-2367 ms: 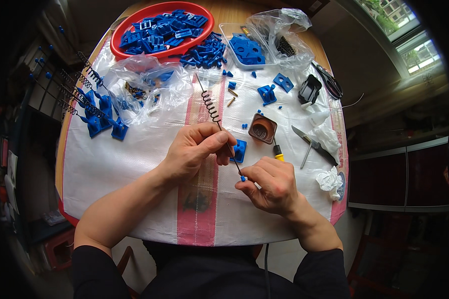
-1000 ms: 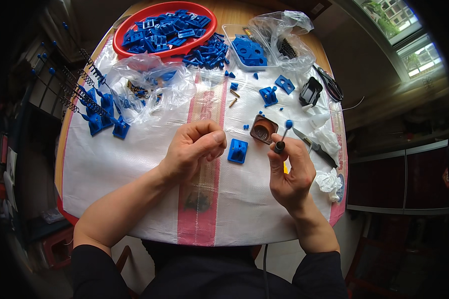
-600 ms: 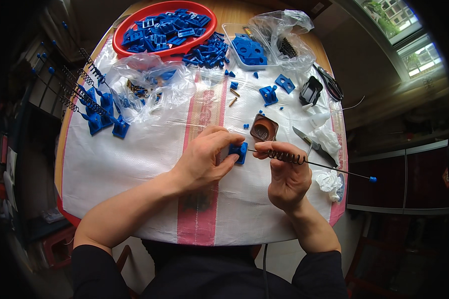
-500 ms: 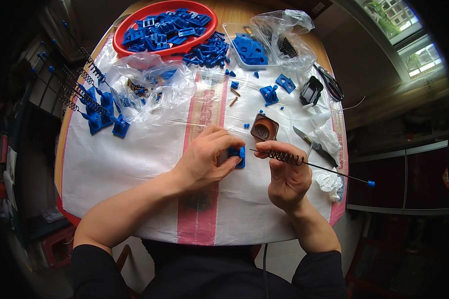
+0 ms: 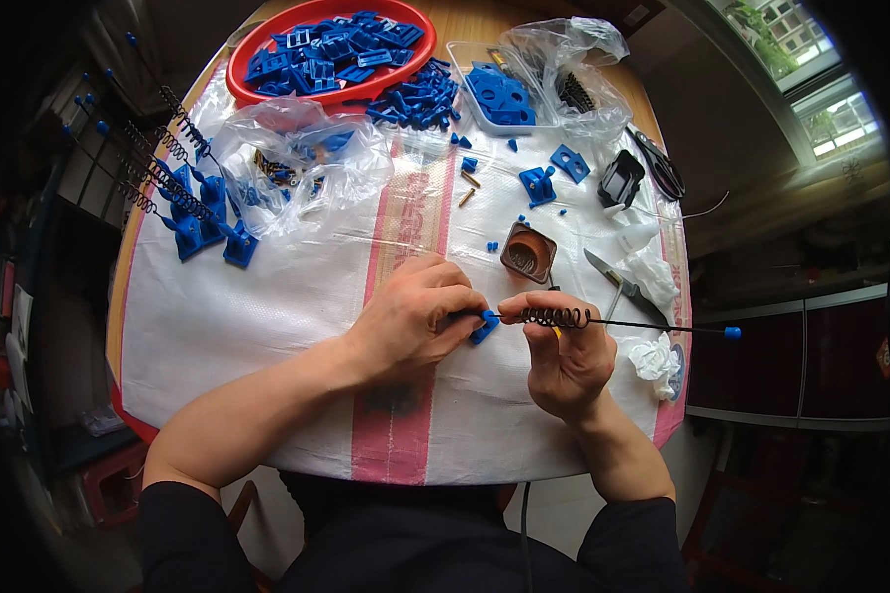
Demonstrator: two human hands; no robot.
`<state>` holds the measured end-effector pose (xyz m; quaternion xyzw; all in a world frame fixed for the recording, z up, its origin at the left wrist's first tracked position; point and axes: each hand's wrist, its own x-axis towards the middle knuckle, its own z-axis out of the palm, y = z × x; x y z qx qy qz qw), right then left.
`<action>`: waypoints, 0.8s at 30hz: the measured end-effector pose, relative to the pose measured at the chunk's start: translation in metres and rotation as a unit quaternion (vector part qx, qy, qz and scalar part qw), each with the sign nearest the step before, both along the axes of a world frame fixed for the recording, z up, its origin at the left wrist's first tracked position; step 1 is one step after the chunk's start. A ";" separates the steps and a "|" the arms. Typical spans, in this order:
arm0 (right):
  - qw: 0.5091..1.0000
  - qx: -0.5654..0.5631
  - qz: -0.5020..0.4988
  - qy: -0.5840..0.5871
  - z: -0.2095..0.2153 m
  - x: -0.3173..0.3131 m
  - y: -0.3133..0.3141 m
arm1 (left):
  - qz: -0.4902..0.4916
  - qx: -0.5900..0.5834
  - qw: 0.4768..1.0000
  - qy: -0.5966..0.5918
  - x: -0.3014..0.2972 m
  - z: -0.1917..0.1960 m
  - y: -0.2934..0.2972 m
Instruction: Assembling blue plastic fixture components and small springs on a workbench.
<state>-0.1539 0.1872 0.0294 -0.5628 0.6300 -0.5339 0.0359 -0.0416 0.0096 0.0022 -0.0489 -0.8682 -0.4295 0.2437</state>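
Observation:
My left hand (image 5: 420, 308) pinches a small blue plastic part (image 5: 485, 327) just above the white woven sheet (image 5: 277, 336). In my right hand (image 5: 572, 364), thumb and fingers grip a thin black rod with a coil spring (image 5: 556, 317) around it. A blue cap (image 5: 732, 333) tips the rod's far right end. The rod's left end meets the blue part at my left fingertips; whether it has gone in, I cannot tell. Beyond my right hand sits a brown square container (image 5: 528, 254). Something yellow shows partly behind my right fingers.
A red basin (image 5: 427, 54) of blue parts stands at the back. Blue bases with springs (image 5: 198, 217) stand at the left beside a plastic bag (image 5: 307, 158). Toward the right lie a knife (image 5: 628, 292), scissors (image 5: 658, 163), a black box (image 5: 620, 180) and crumpled tissue (image 5: 655, 364).
The rod's left end has come to the blue part, and the rod lies more level. The blue part is now tilted in my left fingers.

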 end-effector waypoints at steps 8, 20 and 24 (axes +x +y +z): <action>1.000 0.006 -0.004 0.013 -0.001 0.000 0.000 | -0.008 0.001 1.000 0.002 0.000 -0.001 -0.001; 0.999 -0.013 -0.020 0.035 -0.001 -0.001 -0.004 | -0.007 -0.005 1.000 0.000 0.000 0.000 0.000; 0.999 -0.017 -0.025 0.031 0.001 0.000 -0.006 | -0.005 0.000 1.000 0.008 0.000 -0.001 0.001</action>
